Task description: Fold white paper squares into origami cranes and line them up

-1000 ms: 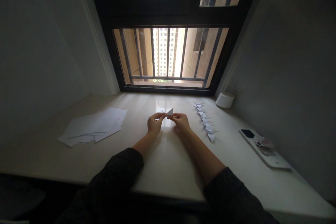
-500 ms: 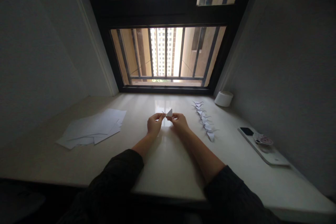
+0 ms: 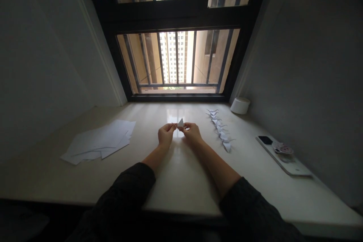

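Observation:
A small folded white paper crane [image 3: 180, 123] is held between my two hands above the middle of the sill. My left hand [image 3: 166, 134] pinches its left side with thumb and fingertips. From the right, my right hand [image 3: 193, 132] grips the other side with its fingers closed. The crane's pointed wing stands up between the fingertips, and the fingers hide its lower part. To the right of my hands, several finished paper cranes [image 3: 220, 130] rest in a row running toward the window.
Loose white paper sheets [image 3: 99, 140] lie in an overlapping pile at left. A phone [image 3: 283, 155] with a round grip on its back lies at right. Near the window's right corner is a white round object [image 3: 240, 105]. The dark window frame [image 3: 177, 98] borders the pale sill [image 3: 181, 181].
The crane has turned slightly and shifted left, closer to my left fingertips. The camera view has moved a little; the cranes in the row, the sheets and the phone stay put.

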`<state>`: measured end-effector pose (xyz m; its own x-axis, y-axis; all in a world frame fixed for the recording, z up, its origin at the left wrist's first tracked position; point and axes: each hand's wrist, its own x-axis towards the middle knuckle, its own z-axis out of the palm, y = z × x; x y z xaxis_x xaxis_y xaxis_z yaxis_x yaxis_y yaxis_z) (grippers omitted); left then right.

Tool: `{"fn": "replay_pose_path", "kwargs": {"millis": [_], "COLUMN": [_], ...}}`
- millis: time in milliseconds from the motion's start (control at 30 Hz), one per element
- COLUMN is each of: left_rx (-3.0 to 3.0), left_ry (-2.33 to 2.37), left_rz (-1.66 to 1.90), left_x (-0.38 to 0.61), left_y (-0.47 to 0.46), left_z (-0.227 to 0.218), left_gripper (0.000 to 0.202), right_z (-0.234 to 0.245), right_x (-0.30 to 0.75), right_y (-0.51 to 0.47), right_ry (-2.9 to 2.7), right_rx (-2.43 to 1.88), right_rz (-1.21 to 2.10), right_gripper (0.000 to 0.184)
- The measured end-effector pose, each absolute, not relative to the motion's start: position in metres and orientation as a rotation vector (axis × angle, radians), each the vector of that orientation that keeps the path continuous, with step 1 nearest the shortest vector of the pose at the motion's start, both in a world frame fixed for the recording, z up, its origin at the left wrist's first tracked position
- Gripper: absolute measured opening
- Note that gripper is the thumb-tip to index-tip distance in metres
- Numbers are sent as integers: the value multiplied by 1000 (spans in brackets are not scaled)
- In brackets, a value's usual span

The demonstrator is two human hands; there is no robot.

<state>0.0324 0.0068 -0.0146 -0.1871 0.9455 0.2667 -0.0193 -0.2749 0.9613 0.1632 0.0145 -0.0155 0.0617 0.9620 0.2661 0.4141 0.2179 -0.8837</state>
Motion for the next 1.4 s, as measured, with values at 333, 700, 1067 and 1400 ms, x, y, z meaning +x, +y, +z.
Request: {"fn": "replay_pose_path", "kwargs": {"millis": [333,700,1067,1400], "left_rx": [1149,1096,1051,1228], "left_ry": [1156,1199,1247,1171], "left_rz": [1605,1584,1601,1468], "left_x": [30,30,24,28], "left_y": [9,2,7,7], "left_z": [-10,0,2,-3], "left_gripper": [28,29,39,38], "right_z": [-16,-3,-7,-17], "right_x": [163,164,164,159], "right_y": [14,8,9,15], "right_ry": [-1550,-1647,-1668,-1337], "right_rx": [-1275,-1312,-1360,-1151], "right_rz": [807,719,657,892], "right_gripper": [21,16,16,29]}}
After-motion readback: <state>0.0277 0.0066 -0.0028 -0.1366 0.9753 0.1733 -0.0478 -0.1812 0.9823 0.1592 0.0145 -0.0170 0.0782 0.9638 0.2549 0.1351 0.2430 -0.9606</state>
